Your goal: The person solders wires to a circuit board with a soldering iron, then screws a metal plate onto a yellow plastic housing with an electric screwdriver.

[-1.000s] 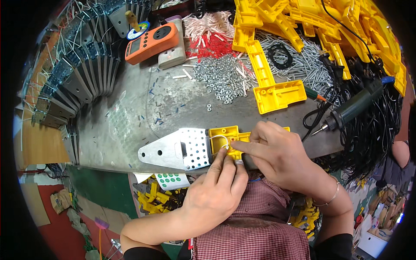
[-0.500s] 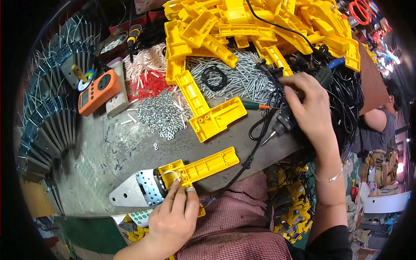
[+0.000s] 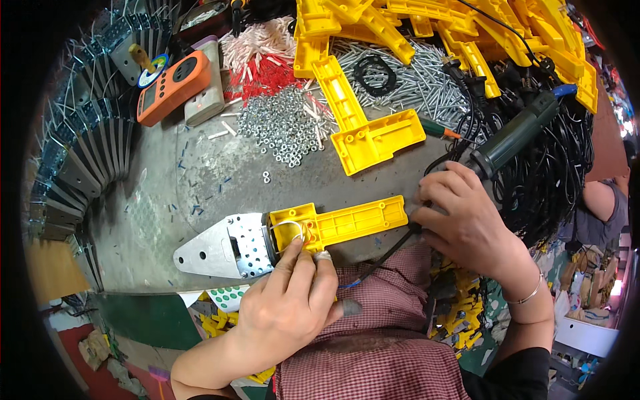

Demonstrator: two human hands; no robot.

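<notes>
A yellow plastic handle shell point(image 3: 363, 222) lies hollow side up at the table's near edge. A grey pointed metal plate with a perforated collar point(image 3: 220, 247) is joined to its left end. My left hand point(image 3: 287, 293) grips the shell's lower edge, fingertips pressed by a white wire point(image 3: 288, 224) inside it; what lies under the fingertips is hidden. My right hand point(image 3: 460, 217) has its fingers closed round a black power cord point(image 3: 387, 257) just right of the shell's end. Beyond that hand lies a dark green electric screwdriver point(image 3: 513, 137), untouched.
Behind are a second yellow shell point(image 3: 380, 140), a heap of nuts point(image 3: 283, 127), screws point(image 3: 427, 83), pale and red sleeves point(image 3: 263, 80) and piled yellow shells point(image 3: 373, 30). An orange meter point(image 3: 175, 87) and stacked metal plates point(image 3: 100, 150) stand left. Black cords point(image 3: 527, 180) heap right; another person sits beyond.
My right hand has left the electric screwdriver and come down and nearer, closing on the black cord. My left hand stays at the shell. The view has shifted, so the table appears higher.
</notes>
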